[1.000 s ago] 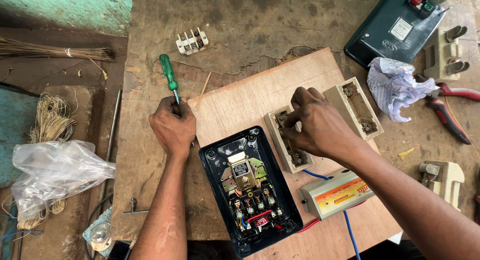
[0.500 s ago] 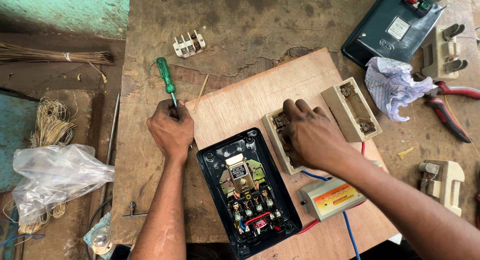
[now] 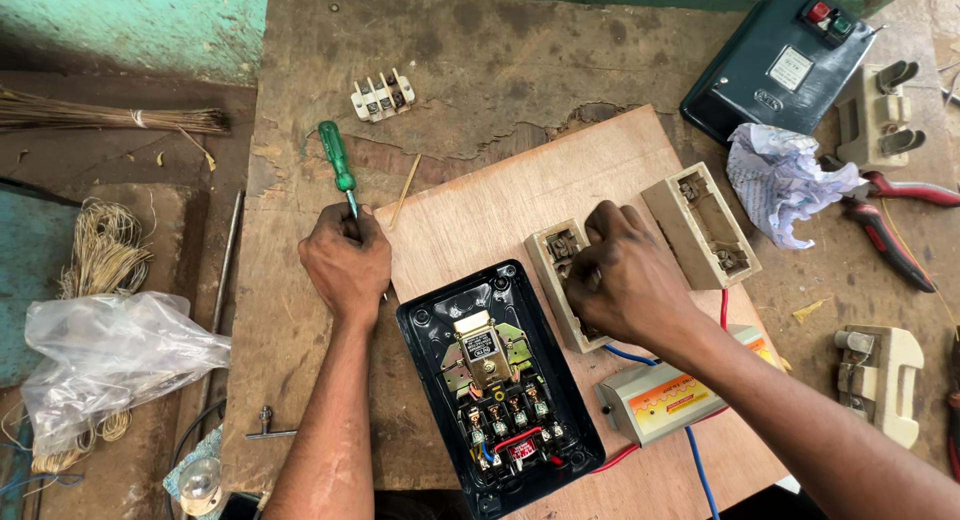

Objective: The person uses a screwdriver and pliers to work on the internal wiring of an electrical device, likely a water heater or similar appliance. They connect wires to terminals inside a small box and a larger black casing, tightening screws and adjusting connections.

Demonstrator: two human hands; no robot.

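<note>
- Since the earlier frames, the right hand (image 3: 622, 275) is lying lower over the beige switch base (image 3: 566, 280), its fingers curled down into the open housing, while the left hand (image 3: 347, 260) is staying where it was.
- Carrying everything is the worn wooden bench (image 3: 480, 60), with a lighter plywood board (image 3: 500, 205) lying across its middle.
- Near the front edge of the board, a black starter box (image 3: 497, 385) is lying open, showing its coil and red wiring.
- At the far right corner of the bench, a dark lid with a red and a green button (image 3: 775, 65) is resting.
- Just right of the right hand, a second beige switch part (image 3: 700, 225) is lying tilted on the board.
- By the right forearm, a small pale box with an orange label (image 3: 665, 395) is sitting, with blue and red wires trailing from it.
- Closed in a loose fist, the left hand is holding the shaft of a green-handled screwdriver (image 3: 337, 165), whose handle is pointing away along the bench.
- Whether the right hand is gripping anything inside the base, I cannot tell.
</note>
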